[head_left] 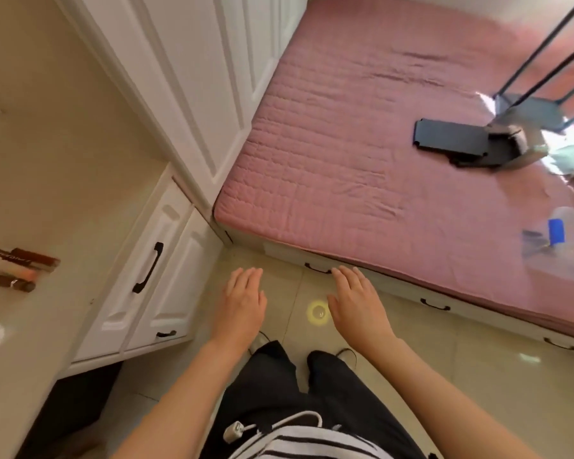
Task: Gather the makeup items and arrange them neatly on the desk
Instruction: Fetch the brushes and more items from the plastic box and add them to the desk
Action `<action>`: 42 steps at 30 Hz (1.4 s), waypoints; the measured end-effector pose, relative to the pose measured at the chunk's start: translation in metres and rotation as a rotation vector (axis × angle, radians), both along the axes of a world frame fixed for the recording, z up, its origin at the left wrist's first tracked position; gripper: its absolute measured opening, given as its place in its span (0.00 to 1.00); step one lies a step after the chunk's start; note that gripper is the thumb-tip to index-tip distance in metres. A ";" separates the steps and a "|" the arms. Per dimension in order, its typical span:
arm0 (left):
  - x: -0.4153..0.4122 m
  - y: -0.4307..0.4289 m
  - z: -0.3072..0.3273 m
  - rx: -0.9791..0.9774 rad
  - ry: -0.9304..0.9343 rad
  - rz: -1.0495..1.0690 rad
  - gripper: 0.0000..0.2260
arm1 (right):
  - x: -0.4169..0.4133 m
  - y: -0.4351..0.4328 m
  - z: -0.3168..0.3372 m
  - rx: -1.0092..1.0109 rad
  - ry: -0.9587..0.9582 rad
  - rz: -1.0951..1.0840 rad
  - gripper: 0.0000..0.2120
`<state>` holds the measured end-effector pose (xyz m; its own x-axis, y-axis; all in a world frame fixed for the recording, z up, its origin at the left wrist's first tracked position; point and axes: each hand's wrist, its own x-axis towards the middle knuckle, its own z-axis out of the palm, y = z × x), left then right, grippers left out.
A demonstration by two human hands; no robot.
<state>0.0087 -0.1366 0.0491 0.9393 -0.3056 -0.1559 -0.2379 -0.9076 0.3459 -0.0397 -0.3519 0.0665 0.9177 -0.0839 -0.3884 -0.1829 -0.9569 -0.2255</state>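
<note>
Gathering is judged partly done, nothing carried
The bed point(362, 144) is faced, the desk point(30, 200) lies left; a reach to the bed's clear box point(567, 250) is likely called for next; left hand point(242, 303) and right hand point(358, 303) are held flat, empty; tubes point(22, 260) are lined on the desk

Open floor point(411, 376) lies between the white cabinet point(146, 283) leftward and the bed point(378, 160) ahead.

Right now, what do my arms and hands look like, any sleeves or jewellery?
Your left hand and right hand are bare: no gloves, rings or watch, no sleeves up to the frame edge. Below: black-and-white striped top, black trousers, a small white-corded device.
</note>
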 end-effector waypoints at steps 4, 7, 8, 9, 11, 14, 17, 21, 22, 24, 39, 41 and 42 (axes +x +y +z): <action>-0.014 -0.076 0.007 -0.011 -0.043 -0.127 0.19 | -0.040 -0.061 0.001 -0.002 -0.008 -0.102 0.26; -0.032 -0.137 0.011 -0.029 -0.077 -0.226 0.19 | -0.072 -0.108 0.003 -0.013 -0.028 -0.176 0.26; -0.039 -0.158 0.011 -0.032 -0.092 -0.264 0.18 | -0.083 -0.124 0.004 -0.016 -0.036 -0.209 0.26; -0.046 -0.178 0.010 -0.040 -0.100 -0.299 0.18 | -0.094 -0.139 0.005 -0.018 -0.044 -0.242 0.26; -0.060 -0.218 0.008 -0.058 -0.099 -0.363 0.17 | -0.116 -0.169 0.006 -0.025 -0.049 -0.308 0.26; -0.079 -0.275 0.004 -0.065 -0.094 -0.480 0.17 | -0.148 -0.209 0.007 -0.034 -0.054 -0.427 0.26; -0.091 -0.324 0.004 -0.058 -0.106 -0.625 0.17 | -0.179 -0.240 0.010 -0.028 -0.081 -0.564 0.25; -0.099 -0.382 0.010 -0.047 -0.124 -0.785 0.17 | -0.211 -0.272 0.013 0.001 -0.092 -0.737 0.25; -0.102 -0.395 0.011 -0.052 -0.126 -0.821 0.17 | -0.217 -0.279 0.014 0.010 -0.099 -0.783 0.25; -0.107 -0.419 0.014 -0.055 -0.122 -0.894 0.17 | -0.228 -0.291 0.015 0.024 -0.110 -0.872 0.25; -0.112 -0.633 0.020 -0.106 -0.138 -1.360 0.19 | -0.258 -0.411 0.028 0.018 -0.113 -1.322 0.27; -0.110 -0.663 0.022 -0.112 -0.160 -1.408 0.22 | -0.256 -0.433 0.029 0.002 -0.120 -1.345 0.27; -0.108 -0.677 0.022 -0.111 -0.174 -1.430 0.23 | -0.254 -0.445 0.029 -0.007 -0.122 -1.354 0.27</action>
<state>-0.0995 -0.8134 0.0708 -0.1716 -0.9851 0.0131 -0.9480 0.1687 0.2697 -0.2941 -0.7969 0.0950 0.1431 -0.9408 -0.3073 -0.9516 -0.0454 -0.3041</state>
